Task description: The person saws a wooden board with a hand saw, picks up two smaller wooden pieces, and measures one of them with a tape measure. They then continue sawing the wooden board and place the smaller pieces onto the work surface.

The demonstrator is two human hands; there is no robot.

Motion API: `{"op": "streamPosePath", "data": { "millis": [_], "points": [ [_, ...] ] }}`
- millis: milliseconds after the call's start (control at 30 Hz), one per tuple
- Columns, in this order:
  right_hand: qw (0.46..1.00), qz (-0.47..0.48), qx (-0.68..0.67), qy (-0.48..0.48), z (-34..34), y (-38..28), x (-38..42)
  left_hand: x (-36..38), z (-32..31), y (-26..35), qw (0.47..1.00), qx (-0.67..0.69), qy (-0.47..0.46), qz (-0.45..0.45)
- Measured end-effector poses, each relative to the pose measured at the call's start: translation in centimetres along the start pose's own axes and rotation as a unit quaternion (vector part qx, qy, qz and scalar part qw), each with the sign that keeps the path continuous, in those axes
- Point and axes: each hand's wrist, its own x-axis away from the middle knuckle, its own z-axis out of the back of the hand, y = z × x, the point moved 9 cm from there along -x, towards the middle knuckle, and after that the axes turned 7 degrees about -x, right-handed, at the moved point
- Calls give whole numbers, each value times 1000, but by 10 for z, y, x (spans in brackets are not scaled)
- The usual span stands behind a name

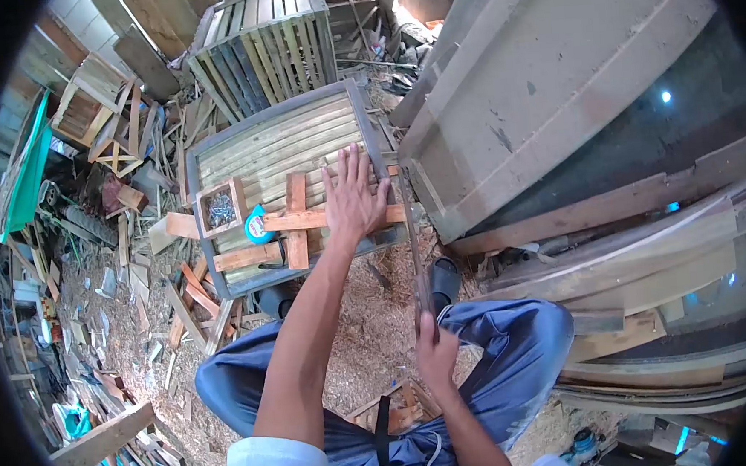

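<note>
My left hand lies flat with fingers spread, pressing a narrow wooden strip onto a low slatted table. The strip's right end reaches past the table edge. In my right hand, fingers wrapped round its handle, is a handsaw; its long thin blade points away from me, beside the strip's right end. Another short board lies crosswise under the strip. A blue and white tape measure touches the strip's left end. Behind it stands a small wooden box of nails or screws.
A slatted crate stands behind the table. Large panels lean along the right, with stacked boards below. Offcuts, sawdust and a green sheet are at left. My knees and sandals flank the table's near side.
</note>
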Motion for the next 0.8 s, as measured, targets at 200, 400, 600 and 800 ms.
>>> {"op": "streamPosePath", "data": {
  "millis": [200,400,600,800],
  "points": [
    [999,-32,36,-19,-21,-4,-45,-5,-7,3,1000,17,14,-5],
    [1000,-4,7,-11,-7,11,-15,-1,-2,2,1000,4,5,0],
    [1000,-17,-3,-20,-25,3,-63,3,-8,1,1000,-6,-9,-8],
    [999,25,12,28,0,23,8,-10,-3,-2,1000,12,-1,8]
  ]
}}
